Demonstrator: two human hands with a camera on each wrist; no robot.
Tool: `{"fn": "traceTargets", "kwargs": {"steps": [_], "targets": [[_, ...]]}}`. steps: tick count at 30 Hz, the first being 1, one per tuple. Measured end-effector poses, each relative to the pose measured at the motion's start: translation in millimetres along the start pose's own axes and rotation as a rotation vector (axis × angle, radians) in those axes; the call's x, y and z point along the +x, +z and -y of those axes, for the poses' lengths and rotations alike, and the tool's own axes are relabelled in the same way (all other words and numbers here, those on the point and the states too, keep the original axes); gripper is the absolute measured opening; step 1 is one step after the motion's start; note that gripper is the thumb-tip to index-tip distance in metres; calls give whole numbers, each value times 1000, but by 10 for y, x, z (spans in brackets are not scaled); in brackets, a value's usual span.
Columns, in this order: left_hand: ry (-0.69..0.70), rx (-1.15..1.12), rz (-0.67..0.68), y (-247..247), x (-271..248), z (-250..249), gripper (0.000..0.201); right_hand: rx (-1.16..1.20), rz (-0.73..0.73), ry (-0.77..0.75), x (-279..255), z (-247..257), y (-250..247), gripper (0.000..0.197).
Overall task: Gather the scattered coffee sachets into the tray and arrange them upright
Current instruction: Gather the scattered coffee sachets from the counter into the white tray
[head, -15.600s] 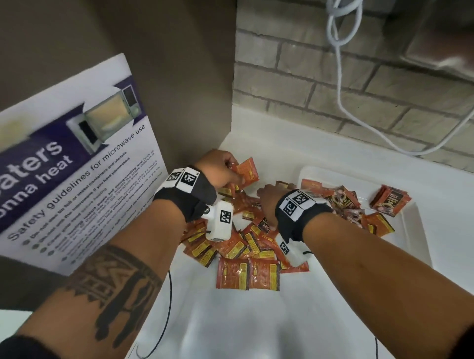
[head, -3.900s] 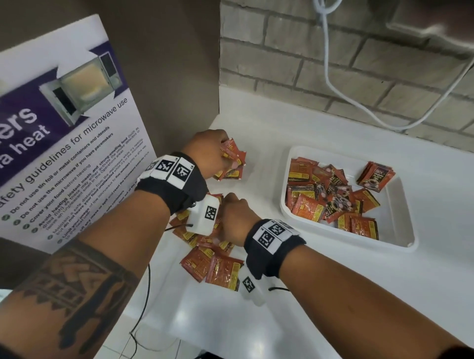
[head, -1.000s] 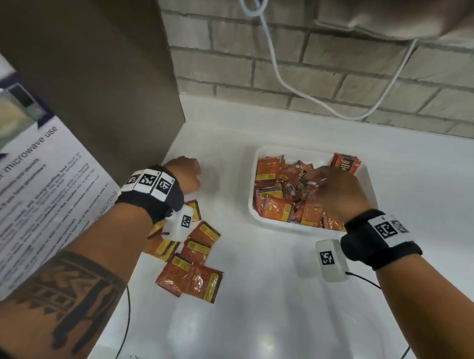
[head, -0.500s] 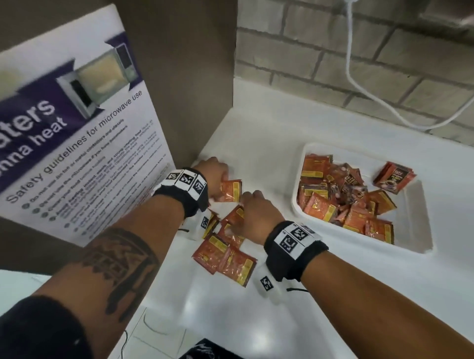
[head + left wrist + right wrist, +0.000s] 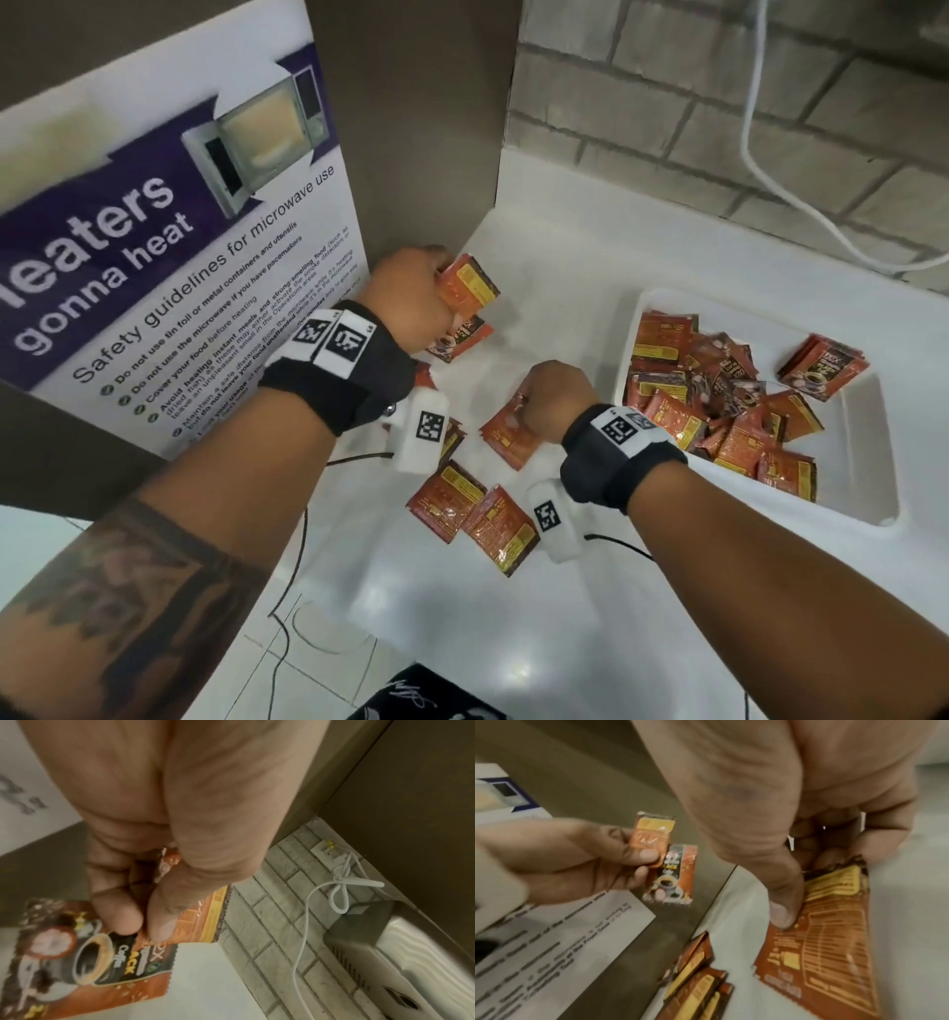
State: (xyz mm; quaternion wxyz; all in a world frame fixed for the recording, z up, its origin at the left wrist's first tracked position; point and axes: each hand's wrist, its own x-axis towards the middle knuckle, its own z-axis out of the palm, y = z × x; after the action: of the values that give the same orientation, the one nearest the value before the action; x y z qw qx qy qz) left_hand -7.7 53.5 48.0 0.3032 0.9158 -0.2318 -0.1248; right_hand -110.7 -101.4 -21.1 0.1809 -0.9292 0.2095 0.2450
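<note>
Orange-brown coffee sachets lie scattered on the white counter [image 5: 539, 288]. My left hand [image 5: 411, 298] pinches two sachets [image 5: 470, 285] near the brown side wall; the left wrist view shows the thumb and finger on the sachets [image 5: 107, 953], and the right wrist view shows the same sachets [image 5: 664, 858] raised. My right hand [image 5: 557, 398] grips a sachet [image 5: 506, 429] at the counter's middle, the thumb [image 5: 782, 910] pressing its printed back [image 5: 829, 943]. Loose sachets [image 5: 475, 514] lie nearer me. The white tray [image 5: 868, 452] at right holds a jumbled heap of sachets [image 5: 714, 401], lying flat.
A microwave safety poster [image 5: 169, 257] hangs on the brown panel at left. A brick wall [image 5: 667, 118] with a white cable [image 5: 760, 169] runs behind the counter. Thin black wires [image 5: 292, 575] trail off both wrist cameras over the counter's front edge.
My right hand came back from the tray to the loose pile and gripped a sachet. My left hand lifted its sachets a little higher, toward the side wall.
</note>
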Motion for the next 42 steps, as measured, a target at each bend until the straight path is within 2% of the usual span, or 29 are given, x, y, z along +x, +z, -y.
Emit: {"fn": "traceTargets", "kwargs": {"steps": [3,6,11,13,15,18,20,23,27,30,33,35,39,42], "targets": [[-63,26,37,-26,-168,75,15,-31,5,-44,22,33,-85,24],[-120,125,89,44,-264,182,15,36,-73,-68,5,88,-227,27],[-271,275,148,331,-359,410,40,220,-146,-166,-19,122,-387,27],[-330,279,173,459,-350,532,40,255,-82,-251,-86,153,-362,25],[-349,292,202,554,-347,617,37,271,42,-317,-183,202,-283,25],[-331,297,200,621,-354,604,36,139,166,-366,-288,278,-66,37],[-358,225,172,614,-350,525,36,74,175,-362,-310,314,90,43],[-359,164,179,664,-216,512,44,27,71,-342,-292,317,154,40],[-341,114,276,680,-78,415,44,-25,-26,-221,-199,226,18,31],[-313,119,255,699,-55,318,64,-71,-69,-155,-138,155,-56,24],[-321,146,255,727,-36,272,84,-35,-85,-130,-130,97,-100,26],[-288,181,282,720,-15,253,81,3,-98,-110,-148,53,-125,26],[-129,287,353,725,42,262,71,76,-128,-82,-189,-36,-189,24],[-83,345,386,728,38,280,66,73,-108,-74,-194,-47,-205,27]]}}
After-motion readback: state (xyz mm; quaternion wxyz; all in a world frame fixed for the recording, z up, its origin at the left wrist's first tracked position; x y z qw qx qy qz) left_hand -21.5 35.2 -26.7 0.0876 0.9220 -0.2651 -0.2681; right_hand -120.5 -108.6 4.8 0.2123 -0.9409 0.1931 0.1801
